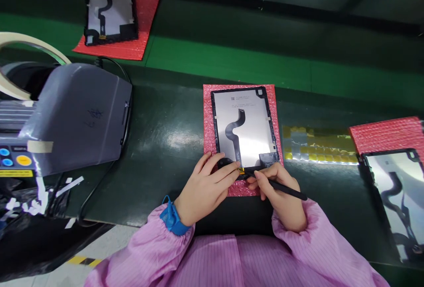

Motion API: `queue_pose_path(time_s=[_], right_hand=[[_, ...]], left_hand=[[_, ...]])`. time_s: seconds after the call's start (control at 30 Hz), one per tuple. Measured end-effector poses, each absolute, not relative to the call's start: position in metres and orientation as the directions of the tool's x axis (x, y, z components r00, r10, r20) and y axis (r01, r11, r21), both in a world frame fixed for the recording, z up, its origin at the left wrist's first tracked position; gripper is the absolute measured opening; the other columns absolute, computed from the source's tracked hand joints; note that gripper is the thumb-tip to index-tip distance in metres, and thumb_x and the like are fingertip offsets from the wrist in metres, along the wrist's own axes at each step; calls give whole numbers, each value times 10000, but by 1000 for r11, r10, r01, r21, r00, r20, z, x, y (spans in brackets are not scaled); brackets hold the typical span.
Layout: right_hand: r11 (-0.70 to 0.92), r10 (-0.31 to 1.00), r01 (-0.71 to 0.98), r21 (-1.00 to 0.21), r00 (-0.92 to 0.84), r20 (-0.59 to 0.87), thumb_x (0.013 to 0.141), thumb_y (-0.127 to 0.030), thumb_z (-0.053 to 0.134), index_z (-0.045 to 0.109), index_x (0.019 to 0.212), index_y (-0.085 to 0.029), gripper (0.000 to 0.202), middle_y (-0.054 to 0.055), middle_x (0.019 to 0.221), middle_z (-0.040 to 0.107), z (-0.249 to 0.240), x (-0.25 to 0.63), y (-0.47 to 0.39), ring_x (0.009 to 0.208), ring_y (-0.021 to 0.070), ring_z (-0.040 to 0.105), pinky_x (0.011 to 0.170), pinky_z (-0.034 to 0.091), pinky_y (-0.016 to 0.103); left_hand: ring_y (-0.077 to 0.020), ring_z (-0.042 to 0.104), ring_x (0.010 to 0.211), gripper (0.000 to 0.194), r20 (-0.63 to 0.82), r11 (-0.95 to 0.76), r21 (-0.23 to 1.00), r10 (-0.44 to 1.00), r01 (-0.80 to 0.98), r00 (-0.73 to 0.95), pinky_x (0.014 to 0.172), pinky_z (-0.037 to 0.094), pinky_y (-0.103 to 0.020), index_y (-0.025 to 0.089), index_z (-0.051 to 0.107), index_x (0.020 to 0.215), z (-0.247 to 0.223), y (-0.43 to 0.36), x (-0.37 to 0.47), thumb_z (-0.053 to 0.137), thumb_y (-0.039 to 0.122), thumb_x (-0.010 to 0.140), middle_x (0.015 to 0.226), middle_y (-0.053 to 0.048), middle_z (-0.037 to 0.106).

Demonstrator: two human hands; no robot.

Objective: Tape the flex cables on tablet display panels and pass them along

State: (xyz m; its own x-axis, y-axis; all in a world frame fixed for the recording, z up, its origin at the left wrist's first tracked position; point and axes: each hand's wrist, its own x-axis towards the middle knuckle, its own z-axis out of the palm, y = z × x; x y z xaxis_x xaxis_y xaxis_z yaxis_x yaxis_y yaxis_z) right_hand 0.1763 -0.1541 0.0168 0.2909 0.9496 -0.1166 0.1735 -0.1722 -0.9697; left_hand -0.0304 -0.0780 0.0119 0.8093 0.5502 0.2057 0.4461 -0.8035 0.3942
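A tablet screen panel [253, 143] with a black frame and a silvery back lies on a red bubble-wrap sheet [208, 115] in front of me. A curved black ribbon cable [232, 130] runs down its back to a small gold-yellow strip [242, 171] at the near edge. My left hand [210, 183] rests with fingers stretched over the panel's lower left, fingertips beside that strip. Pinched in my right hand [280, 192] are slim black tweezers [286, 189], their tip at or close to the strip; exact contact is hidden.
A grey tape dispenser [79, 115] with a tape roll [36, 39] stands left. Another panel [112, 15] lies on red wrap at the far left, one more [397, 198] at right. Yellow film pieces [319, 145] lie between the panels.
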Motion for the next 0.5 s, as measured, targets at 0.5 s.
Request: queue_pose_path(time_s=[0.5], right_hand=[[-189, 895, 42, -981, 418, -155, 987, -369, 692, 544, 861, -225, 242, 22, 771, 780, 13, 181, -159, 448, 110, 644, 421, 502, 211]], left_hand=[[-355, 480, 1398, 572, 95, -760, 391, 594, 518, 799, 1208, 330, -651, 283, 551, 1487, 12, -89, -18, 637, 161, 934, 1397, -41, 672]])
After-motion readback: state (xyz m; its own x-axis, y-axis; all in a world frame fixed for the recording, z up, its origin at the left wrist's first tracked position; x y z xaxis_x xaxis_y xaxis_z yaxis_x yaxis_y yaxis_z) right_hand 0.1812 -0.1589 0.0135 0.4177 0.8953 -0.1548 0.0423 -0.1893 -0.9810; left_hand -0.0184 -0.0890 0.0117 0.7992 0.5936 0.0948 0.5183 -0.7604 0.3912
